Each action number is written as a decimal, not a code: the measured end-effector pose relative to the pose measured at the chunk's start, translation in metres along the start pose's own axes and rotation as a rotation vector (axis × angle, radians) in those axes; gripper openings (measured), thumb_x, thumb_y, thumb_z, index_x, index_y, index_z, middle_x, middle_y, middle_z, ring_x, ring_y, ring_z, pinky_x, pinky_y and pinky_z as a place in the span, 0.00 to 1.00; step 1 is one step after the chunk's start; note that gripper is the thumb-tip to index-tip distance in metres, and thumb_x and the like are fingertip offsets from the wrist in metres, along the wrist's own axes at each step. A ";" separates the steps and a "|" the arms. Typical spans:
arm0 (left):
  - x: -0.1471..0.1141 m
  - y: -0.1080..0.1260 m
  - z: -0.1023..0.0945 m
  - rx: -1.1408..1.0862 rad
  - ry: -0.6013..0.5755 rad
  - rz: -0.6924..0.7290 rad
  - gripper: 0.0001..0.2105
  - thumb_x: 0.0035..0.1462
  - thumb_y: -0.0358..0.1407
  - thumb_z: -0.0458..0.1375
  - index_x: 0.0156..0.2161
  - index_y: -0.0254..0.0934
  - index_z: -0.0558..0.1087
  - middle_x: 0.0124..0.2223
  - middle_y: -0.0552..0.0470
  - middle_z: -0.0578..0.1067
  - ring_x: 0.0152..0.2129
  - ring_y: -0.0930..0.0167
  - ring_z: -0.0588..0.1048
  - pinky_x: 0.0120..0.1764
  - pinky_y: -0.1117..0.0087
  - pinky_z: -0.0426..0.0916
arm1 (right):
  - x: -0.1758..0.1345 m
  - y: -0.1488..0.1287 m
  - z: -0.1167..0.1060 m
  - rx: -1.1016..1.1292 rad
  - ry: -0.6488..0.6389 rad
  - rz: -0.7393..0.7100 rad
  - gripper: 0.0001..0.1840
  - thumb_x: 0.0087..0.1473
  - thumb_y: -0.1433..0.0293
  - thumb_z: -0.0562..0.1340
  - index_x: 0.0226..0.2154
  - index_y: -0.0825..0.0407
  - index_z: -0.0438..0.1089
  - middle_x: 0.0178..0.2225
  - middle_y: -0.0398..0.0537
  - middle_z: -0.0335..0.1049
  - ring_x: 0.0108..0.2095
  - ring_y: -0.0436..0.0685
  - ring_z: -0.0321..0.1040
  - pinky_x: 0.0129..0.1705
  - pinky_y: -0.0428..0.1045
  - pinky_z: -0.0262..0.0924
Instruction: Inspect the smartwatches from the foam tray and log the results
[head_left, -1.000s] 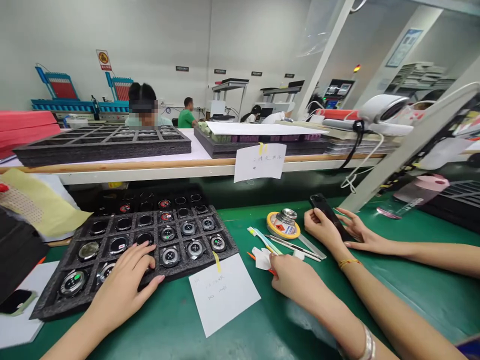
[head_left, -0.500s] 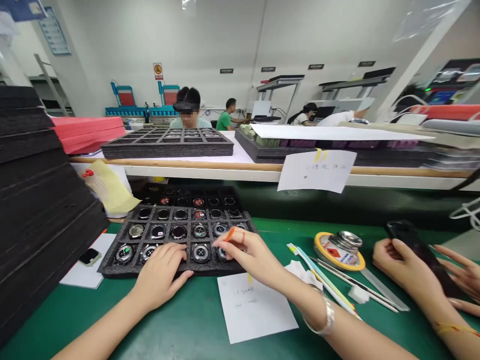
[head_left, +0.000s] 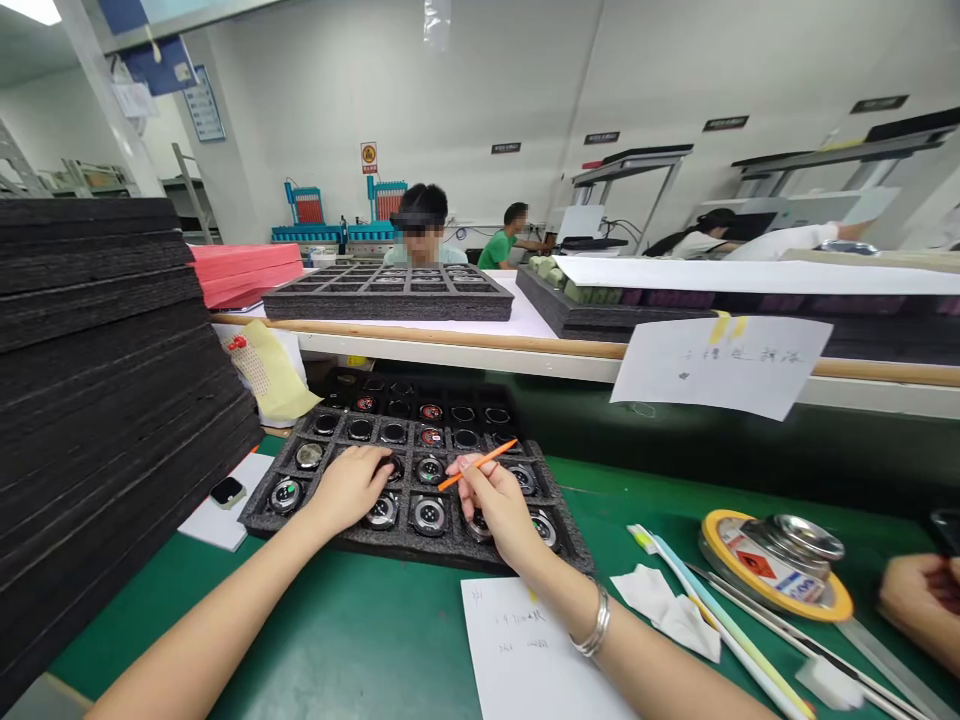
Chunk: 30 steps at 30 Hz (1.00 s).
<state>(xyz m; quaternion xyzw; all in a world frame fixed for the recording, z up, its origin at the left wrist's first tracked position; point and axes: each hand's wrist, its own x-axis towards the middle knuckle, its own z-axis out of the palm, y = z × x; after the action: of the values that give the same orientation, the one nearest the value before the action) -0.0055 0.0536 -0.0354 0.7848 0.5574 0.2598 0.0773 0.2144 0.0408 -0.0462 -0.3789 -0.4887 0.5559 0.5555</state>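
A black foam tray [head_left: 465,560] with square compartments lies on the green table, holding several round watches, some with their metal backs up. My left hand [head_left: 349,487] reaches over the tray's left half, fingers curled at the edge of a dark round watch [head_left: 395,467] in the middle row. Over the right half, my right hand [head_left: 495,500] grips a thin orange pencil-like stick [head_left: 495,452]. The stick slants down left, its lower end near a watch [head_left: 430,470] with its sensor side up. Fingers of the right hand partly cover a watch beneath them.
Stacked black foam trays [head_left: 90,430] rise at left, beside a square watch [head_left: 227,491] on white paper. A handwritten sheet [head_left: 517,650] lies in front. Rightward are a crumpled tissue [head_left: 664,610], a brush [head_left: 720,610], a metal-topped container [head_left: 795,550] and another person's hand [head_left: 919,600]. A shelf edge [head_left: 450,345] crosses behind.
My left hand has moved up the tray from the front row to a middle-row watch. My right hand has turned the orange stick to point down left. The camera view has shifted left.
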 end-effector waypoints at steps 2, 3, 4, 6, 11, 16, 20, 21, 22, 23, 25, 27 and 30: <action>0.010 0.002 0.003 -0.023 -0.022 -0.043 0.10 0.62 0.37 0.57 0.44 0.34 0.74 0.46 0.45 0.77 0.45 0.62 0.74 0.51 0.53 0.66 | 0.000 -0.001 0.000 0.013 0.003 0.009 0.25 0.47 0.47 0.66 0.28 0.54 0.70 0.17 0.35 0.60 0.13 0.43 0.54 0.14 0.41 0.47; 0.013 0.002 0.003 -0.043 -0.027 -0.067 0.11 0.60 0.39 0.59 0.44 0.34 0.74 0.44 0.46 0.76 0.43 0.62 0.75 0.50 0.53 0.67 | 0.000 -0.001 0.000 0.020 0.008 0.010 0.25 0.47 0.47 0.66 0.28 0.54 0.70 0.17 0.35 0.60 0.13 0.44 0.54 0.15 0.41 0.48; 0.014 0.003 0.001 -0.070 -0.032 -0.088 0.11 0.58 0.40 0.61 0.42 0.34 0.75 0.43 0.46 0.76 0.41 0.62 0.75 0.49 0.53 0.67 | 0.000 -0.002 -0.001 0.026 0.013 0.010 0.26 0.48 0.46 0.65 0.29 0.53 0.70 0.17 0.35 0.60 0.13 0.44 0.54 0.15 0.41 0.50; 0.011 0.005 -0.004 -0.146 -0.039 -0.110 0.11 0.54 0.41 0.63 0.38 0.35 0.76 0.39 0.47 0.75 0.38 0.62 0.74 0.47 0.55 0.68 | -0.001 -0.003 -0.002 0.034 0.023 0.010 0.26 0.49 0.45 0.64 0.29 0.53 0.70 0.18 0.36 0.60 0.14 0.44 0.55 0.16 0.42 0.51; -0.015 0.021 -0.016 -0.432 -0.018 -0.155 0.13 0.55 0.46 0.61 0.38 0.39 0.73 0.44 0.46 0.75 0.46 0.60 0.72 0.52 0.58 0.65 | -0.002 -0.002 -0.003 0.011 0.035 0.014 0.27 0.51 0.44 0.62 0.27 0.53 0.70 0.14 0.36 0.59 0.15 0.45 0.57 0.18 0.41 0.55; -0.044 0.059 -0.010 -0.840 -0.175 -0.278 0.22 0.61 0.57 0.47 0.38 0.38 0.63 0.35 0.45 0.78 0.18 0.71 0.72 0.22 0.70 0.67 | -0.003 -0.007 -0.002 -0.037 -0.060 0.045 0.26 0.50 0.47 0.65 0.37 0.54 0.73 0.15 0.34 0.60 0.12 0.45 0.56 0.15 0.42 0.54; -0.056 0.076 -0.005 -1.059 -0.220 -0.355 0.23 0.53 0.56 0.60 0.33 0.38 0.62 0.32 0.45 0.79 0.20 0.73 0.73 0.22 0.74 0.65 | -0.010 -0.022 -0.001 -0.088 -0.111 0.033 0.26 0.51 0.48 0.65 0.33 0.55 0.74 0.13 0.32 0.56 0.09 0.44 0.52 0.12 0.41 0.51; -0.057 0.077 -0.004 -1.112 -0.223 -0.375 0.23 0.51 0.55 0.63 0.33 0.37 0.63 0.32 0.45 0.79 0.20 0.74 0.73 0.22 0.75 0.65 | -0.013 -0.027 -0.001 -0.096 -0.108 0.017 0.26 0.51 0.47 0.65 0.32 0.55 0.75 0.15 0.34 0.60 0.10 0.44 0.56 0.13 0.42 0.54; -0.057 0.077 -0.003 -1.155 -0.225 -0.392 0.23 0.49 0.54 0.65 0.33 0.37 0.63 0.31 0.47 0.79 0.18 0.75 0.72 0.21 0.75 0.64 | -0.016 -0.032 0.000 -0.106 -0.101 -0.008 0.25 0.51 0.47 0.65 0.33 0.54 0.75 0.17 0.37 0.64 0.12 0.45 0.60 0.15 0.42 0.58; -0.058 0.076 -0.003 -1.186 -0.228 -0.403 0.23 0.48 0.53 0.66 0.33 0.37 0.63 0.30 0.48 0.79 0.17 0.77 0.69 0.20 0.76 0.62 | -0.020 -0.037 0.000 -0.121 -0.096 -0.041 0.24 0.52 0.48 0.65 0.33 0.54 0.75 0.21 0.40 0.69 0.15 0.46 0.65 0.19 0.43 0.63; -0.059 0.074 -0.001 -1.194 -0.223 -0.398 0.23 0.50 0.53 0.65 0.34 0.37 0.63 0.29 0.49 0.79 0.13 0.79 0.64 0.17 0.77 0.57 | -0.027 -0.043 0.001 -0.169 -0.110 -0.129 0.21 0.57 0.50 0.63 0.36 0.52 0.74 0.27 0.46 0.76 0.22 0.50 0.73 0.27 0.46 0.71; -0.060 0.074 0.000 -1.162 -0.192 -0.362 0.21 0.54 0.53 0.62 0.33 0.38 0.63 0.27 0.51 0.79 0.14 0.79 0.63 0.20 0.76 0.58 | -0.034 -0.046 0.003 -0.271 -0.154 -0.239 0.17 0.64 0.56 0.57 0.39 0.51 0.73 0.32 0.49 0.79 0.30 0.54 0.78 0.35 0.49 0.74; -0.065 0.076 0.000 -1.144 -0.154 -0.322 0.17 0.57 0.49 0.61 0.34 0.37 0.65 0.26 0.53 0.77 0.24 0.74 0.71 0.32 0.73 0.65 | -0.042 -0.046 0.004 -0.517 -0.242 -0.426 0.11 0.65 0.66 0.56 0.43 0.48 0.73 0.38 0.49 0.80 0.39 0.55 0.78 0.43 0.50 0.73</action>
<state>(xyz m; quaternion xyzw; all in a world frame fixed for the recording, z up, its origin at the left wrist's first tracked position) 0.0415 -0.0336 -0.0250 0.5408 0.4335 0.4462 0.5662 0.2255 -0.0052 -0.0064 -0.3280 -0.7437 0.3263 0.4826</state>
